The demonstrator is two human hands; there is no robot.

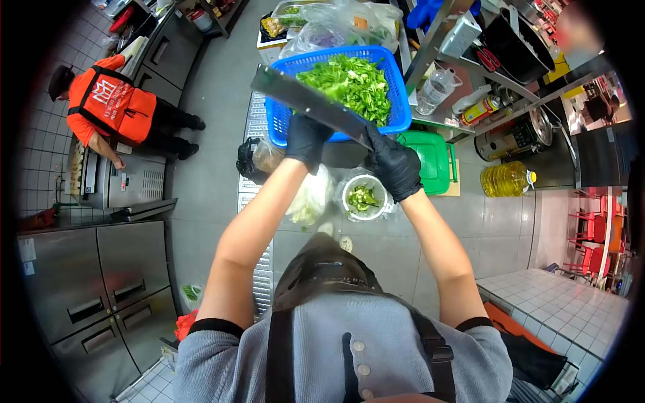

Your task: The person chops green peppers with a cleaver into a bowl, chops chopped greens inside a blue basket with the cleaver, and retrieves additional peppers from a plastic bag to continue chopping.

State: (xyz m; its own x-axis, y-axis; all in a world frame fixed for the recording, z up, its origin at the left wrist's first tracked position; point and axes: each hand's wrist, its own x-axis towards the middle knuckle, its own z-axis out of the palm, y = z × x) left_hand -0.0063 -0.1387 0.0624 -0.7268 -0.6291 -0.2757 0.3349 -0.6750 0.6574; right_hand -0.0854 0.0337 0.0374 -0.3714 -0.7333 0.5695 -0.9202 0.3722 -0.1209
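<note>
grey, the cleaver (302, 99) clamped in your right hand (395, 166) slants forward-left across the blue basket (401, 101) of chopped greens (355, 84), past your separate left hand (308, 142), whose grip you cannot tell.

No wording can be read clearly. Well left of the fingers (384, 149), an orange vest (124, 111) bears a white zigzag logo above tiny lettering; print on the dark apron (322, 269) is blurred.

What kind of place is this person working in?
Most likely a restaurant kitchen: there are steel cabinets along the wall, a big jug of oil on the right, and a blue basket of chopped greens.
</note>
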